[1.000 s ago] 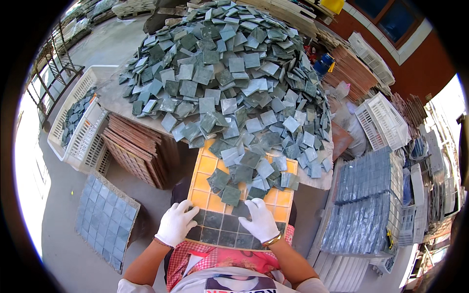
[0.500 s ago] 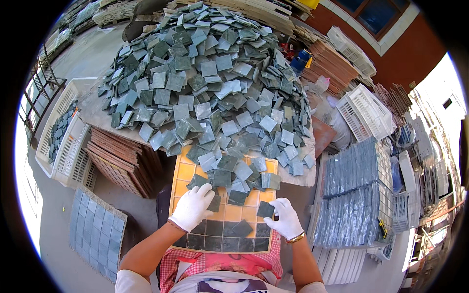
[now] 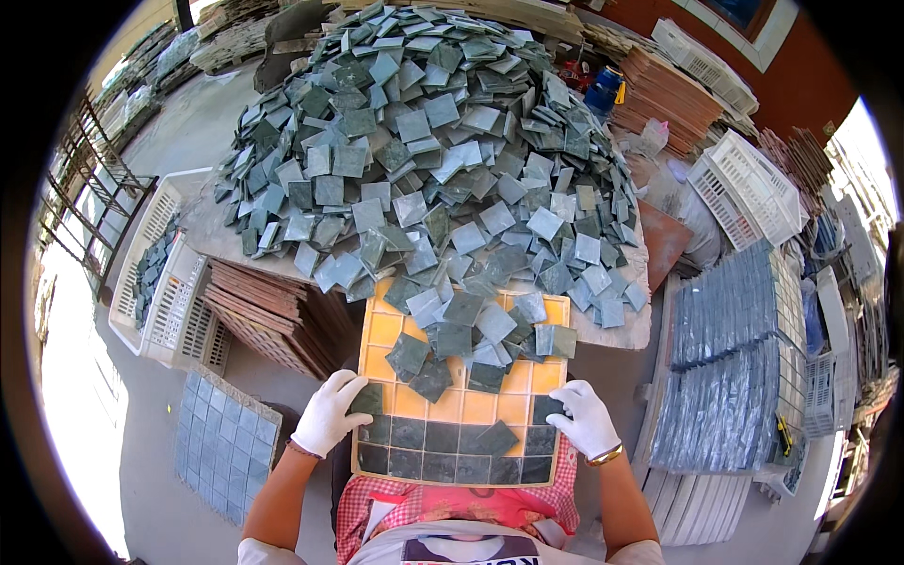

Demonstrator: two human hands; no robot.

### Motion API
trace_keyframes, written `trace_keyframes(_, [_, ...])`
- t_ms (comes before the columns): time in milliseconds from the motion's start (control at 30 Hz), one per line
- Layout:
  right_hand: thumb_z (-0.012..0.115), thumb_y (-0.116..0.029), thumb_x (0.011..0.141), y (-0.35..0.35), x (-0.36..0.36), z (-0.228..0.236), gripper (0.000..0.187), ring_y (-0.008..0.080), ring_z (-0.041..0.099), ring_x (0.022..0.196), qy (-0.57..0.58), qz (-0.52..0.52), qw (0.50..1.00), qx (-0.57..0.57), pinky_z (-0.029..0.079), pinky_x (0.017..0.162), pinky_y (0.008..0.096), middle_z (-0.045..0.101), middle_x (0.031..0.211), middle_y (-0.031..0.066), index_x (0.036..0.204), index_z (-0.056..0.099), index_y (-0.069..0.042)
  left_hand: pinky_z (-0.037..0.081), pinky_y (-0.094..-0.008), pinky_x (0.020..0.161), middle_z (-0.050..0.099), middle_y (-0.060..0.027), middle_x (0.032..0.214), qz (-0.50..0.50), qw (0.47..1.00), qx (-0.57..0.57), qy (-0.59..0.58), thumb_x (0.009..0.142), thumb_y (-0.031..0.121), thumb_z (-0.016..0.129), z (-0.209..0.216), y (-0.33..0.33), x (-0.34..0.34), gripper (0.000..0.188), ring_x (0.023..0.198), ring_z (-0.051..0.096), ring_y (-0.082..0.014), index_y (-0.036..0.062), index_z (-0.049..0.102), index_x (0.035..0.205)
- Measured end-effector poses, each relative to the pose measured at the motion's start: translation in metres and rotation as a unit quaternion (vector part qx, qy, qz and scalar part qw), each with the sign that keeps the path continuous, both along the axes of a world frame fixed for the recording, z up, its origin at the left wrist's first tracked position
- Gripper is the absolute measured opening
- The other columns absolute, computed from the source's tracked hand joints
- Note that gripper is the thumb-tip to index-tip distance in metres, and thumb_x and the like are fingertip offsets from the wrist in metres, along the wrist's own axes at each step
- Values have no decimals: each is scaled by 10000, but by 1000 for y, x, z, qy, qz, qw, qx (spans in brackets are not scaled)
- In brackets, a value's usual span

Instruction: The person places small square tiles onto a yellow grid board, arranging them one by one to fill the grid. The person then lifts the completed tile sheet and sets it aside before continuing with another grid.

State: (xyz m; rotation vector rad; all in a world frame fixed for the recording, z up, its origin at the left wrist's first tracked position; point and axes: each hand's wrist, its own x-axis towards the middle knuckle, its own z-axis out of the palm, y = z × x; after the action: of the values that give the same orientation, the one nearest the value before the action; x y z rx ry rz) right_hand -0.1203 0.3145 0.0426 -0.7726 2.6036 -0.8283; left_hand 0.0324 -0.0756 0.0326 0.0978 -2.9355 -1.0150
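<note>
Square grey-green tiles (image 3: 414,127), heaped: stone-like, mottled, some faces with a dull sheen. 
Yellow gridded tray (image 3: 480,408): smooth, plastic-looking. 
Dark grey square tiles (image 3: 405,463) therein: smooth, faintly glossy. 
White-gloved hands, left (image 3: 328,414) and right (image 3: 586,419): matt cloth. 
Gold-coloured wristband (image 3: 605,456): shiny, metal-looking. 
White perforated crate (image 3: 744,193): plastic. 
Blue-grey stacked sheets (image 3: 716,405): glossy clear film. 
Red-and-white checked garment (image 3: 565,480): cloth. 
Pale worktop (image 3: 617,331): matt.

Bright daylight floods your view, bleaching the smooth grey floor (image 3: 146,405) to white at far left; shiny clear plastic wrap (image 3: 716,405) glares at right. Your heap of square grey-green stone tiles (image 3: 428,169) appears sharp; fisheye edges bend into black.
</note>
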Motion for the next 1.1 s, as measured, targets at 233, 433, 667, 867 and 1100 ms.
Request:
trace_keyframes(233, [738,-200,749,-24,22,-7,399,324,581,958,121,-21,990,65,502,783,432,567,1071,131,1104,599,-80,489,-408,874,527,-159,1141,-3,1000,-20,16,676,110,768,-5,2,-5,528,1032,559,-353,23,576,1161])
trace_keyframes(433, [759,-367,738,-59,55,4,479,304,611,831,90,-3,992,88,505,706,398,586,950,110,1067,585,-66,486,-415,857,543,-139,1128,-22,998,-32,47,680,95,751,0,17,-7,479,1021,550,-351,31,596,1128])
trace_keyframes(667, [737,-320,712,-64,75,0,481,285,585,876,136,35,984,111,505,716,398,543,975,114,1077,548,-70,486,-419,853,536,-134,1192,47,995,-72,58,726,114,718,4,32,-5,426,1015,552,-347,53,600,1130])
trace_keyframes(867, [701,-232,724,-52,66,5,437,308,570,928,104,91,983,124,496,781,415,545,1016,128,1101,545,-75,474,-417,880,552,-151,1200,51,994,-37,91,723,103,718,14,52,-7,423,1025,558,-359,40,607,1127])
trace_keyframes(1100, [703,-158,705,-55,58,5,431,292,562,900,134,159,970,129,495,766,404,538,1007,115,1086,524,-65,476,-412,853,532,-124,1185,-51,991,-72,98,705,140,745,10,64,-25,546,974,557,-339,77,553,1213])
